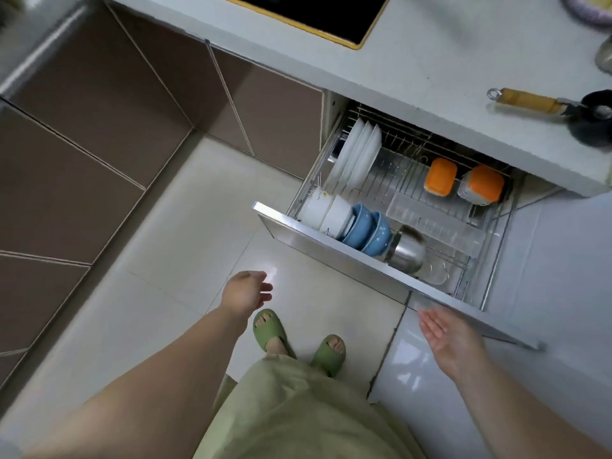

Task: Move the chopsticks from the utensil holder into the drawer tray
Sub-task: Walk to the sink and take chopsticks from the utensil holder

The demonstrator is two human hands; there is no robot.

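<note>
Kitchen floor, pale tile, brown cabinet fronts on the left, and a white countertop (430,58) running across the top with a dark cooktop (308,11) set into it. Only one view, head cam looking straight down.

Below the counter, the pull-out wire dish drawer (381,256) is open. Inside: white plates (359,157) standing on edge, white bowls (326,212) and blue bowls (367,228) along the front, a steel pot (407,248), two orange-lidded containers (463,180), and a clear plastic tray (437,223) lying in the middle, which I'd guess is the target tray. It looks empty.

No chopsticks or utensil holder anywhere that I can see, so they must be out of frame. There's a wooden-handled pan (563,111) on the counter at right, but that's not it.

Both hands are empty. Left hand (246,291) hangs over the floor, fingers loosely spread. Right hand (447,336) is flat and open, palm up, just beside the drawer's front panel.

Since the drawer looks ready, I'd go find the holder next, grab the chopsticks as one bundle, and line them up with the tray's long axis before lowering them in. Watch the pot right beside the tray.
</note>
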